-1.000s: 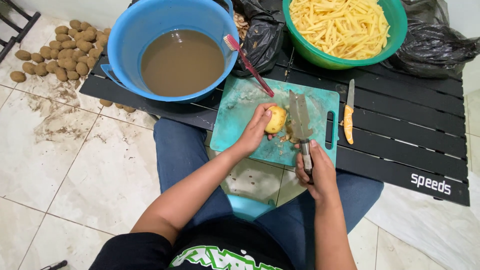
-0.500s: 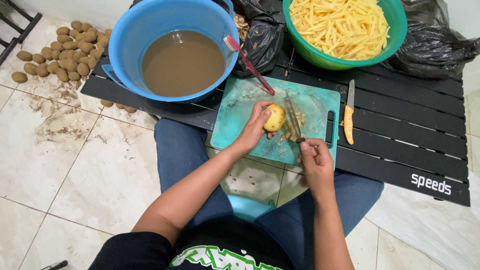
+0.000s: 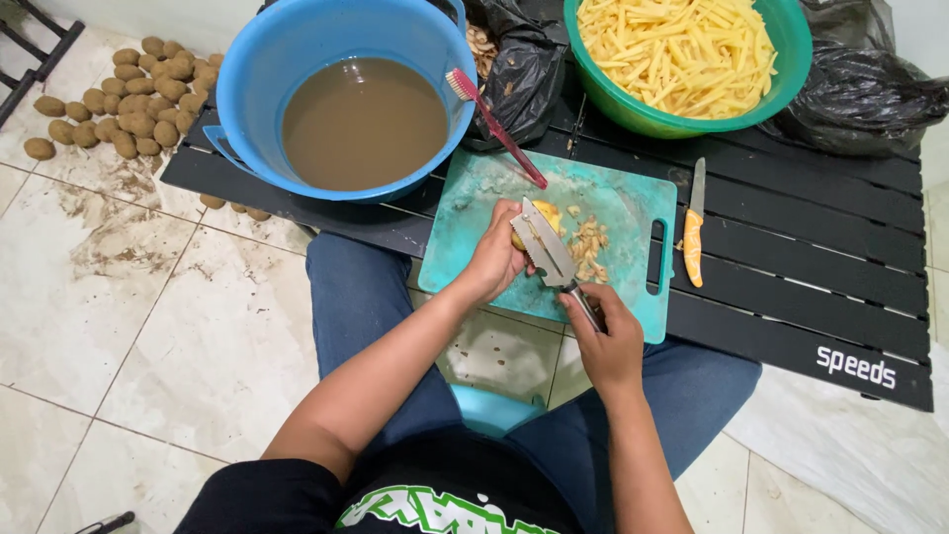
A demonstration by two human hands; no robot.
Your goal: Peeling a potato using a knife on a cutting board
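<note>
One yellow potato (image 3: 535, 225), partly peeled, gripped in left hand (image 3: 494, 259); right hand (image 3: 608, 331) clasps metal peeler (image 3: 550, 253).

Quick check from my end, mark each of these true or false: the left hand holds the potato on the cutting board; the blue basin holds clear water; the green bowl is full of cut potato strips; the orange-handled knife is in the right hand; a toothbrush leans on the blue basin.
1. The left hand holds the potato over the teal cutting board. True.
2. The blue basin holds clear water. False: the water is murky brown.
3. The green bowl is full of cut potato strips. True.
4. The orange-handled knife is in the right hand. False: it lies on the black table; that hand grips a metal slicer.
5. A toothbrush leans on the basin's rim. True.
</note>
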